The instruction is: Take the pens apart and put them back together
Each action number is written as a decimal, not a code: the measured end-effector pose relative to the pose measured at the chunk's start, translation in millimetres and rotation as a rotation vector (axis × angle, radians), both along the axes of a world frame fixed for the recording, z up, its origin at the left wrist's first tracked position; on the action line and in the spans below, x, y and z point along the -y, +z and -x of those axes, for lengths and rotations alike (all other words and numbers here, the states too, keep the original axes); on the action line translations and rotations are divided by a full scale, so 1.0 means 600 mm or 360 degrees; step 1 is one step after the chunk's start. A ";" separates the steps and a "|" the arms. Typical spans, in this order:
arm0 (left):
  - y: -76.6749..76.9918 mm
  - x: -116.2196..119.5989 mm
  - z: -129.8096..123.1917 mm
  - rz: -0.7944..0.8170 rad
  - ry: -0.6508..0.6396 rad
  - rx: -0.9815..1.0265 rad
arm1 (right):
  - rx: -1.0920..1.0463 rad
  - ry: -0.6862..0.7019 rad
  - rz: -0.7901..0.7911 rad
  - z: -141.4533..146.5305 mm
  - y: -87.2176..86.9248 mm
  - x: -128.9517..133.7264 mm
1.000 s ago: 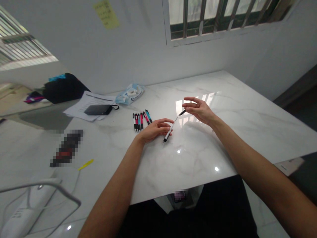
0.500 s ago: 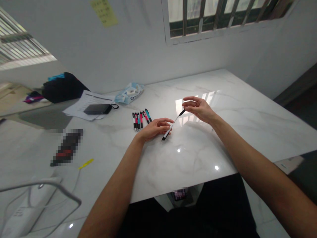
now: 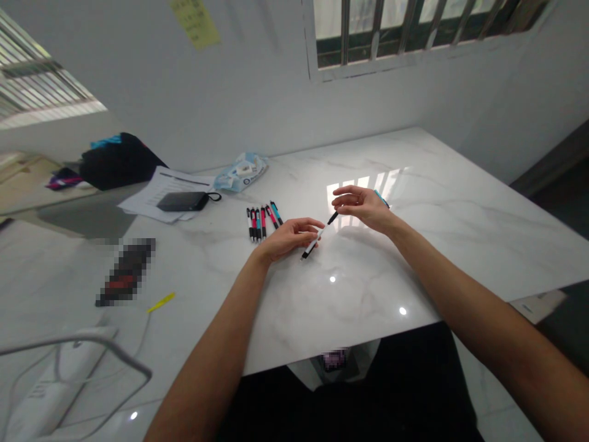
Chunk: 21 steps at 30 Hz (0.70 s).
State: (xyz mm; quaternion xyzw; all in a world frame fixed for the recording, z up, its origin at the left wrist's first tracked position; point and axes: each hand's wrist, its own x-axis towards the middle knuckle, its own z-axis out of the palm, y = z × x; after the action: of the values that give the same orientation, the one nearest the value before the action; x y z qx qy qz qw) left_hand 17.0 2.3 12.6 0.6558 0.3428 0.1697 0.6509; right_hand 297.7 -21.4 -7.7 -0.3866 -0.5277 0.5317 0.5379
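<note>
My left hand (image 3: 294, 238) is closed on a white pen barrel (image 3: 311, 247) with a black end, tilted up to the right over the table. My right hand (image 3: 361, 205) pinches a black pen part (image 3: 332, 217), in line with the barrel's upper end. A short stretch of thin stem shows between the two pieces. Behind the right hand, a teal pen (image 3: 381, 197) shows in part. Left of my hands lies a row of several pens (image 3: 256, 224), in white, red and teal with black parts.
On the marble-patterned table (image 3: 294, 319) are a blue-white packet (image 3: 242, 173), papers (image 3: 159, 184) with a black pouch (image 3: 183, 201), and a yellow strip (image 3: 161, 302). A white power strip (image 3: 64, 380) with cables is at lower left. The wall (image 3: 276, 110) bounds the back.
My right hand has moved down and left, bringing the black part closer to the white barrel, so less stem shows. The teal pen behind that hand has come into view. My left hand stays put.
</note>
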 end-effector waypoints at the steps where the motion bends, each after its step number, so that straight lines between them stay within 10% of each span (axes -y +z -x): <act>1: 0.000 0.000 -0.001 -0.0057 0.0022 -0.0013 | -0.0005 0.0006 0.0003 0.005 -0.003 0.000; 21: -0.002 0.004 -0.027 -0.0985 0.0324 -0.0275 | 0.0487 -0.0268 -0.0110 0.041 -0.025 0.009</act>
State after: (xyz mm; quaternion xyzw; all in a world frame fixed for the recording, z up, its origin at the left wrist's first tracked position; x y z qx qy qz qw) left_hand 32.9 0.0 11.1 0.7967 0.3926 0.2736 0.3691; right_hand 273.1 -26.6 -23.0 -0.4871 -0.5872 0.4012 0.5068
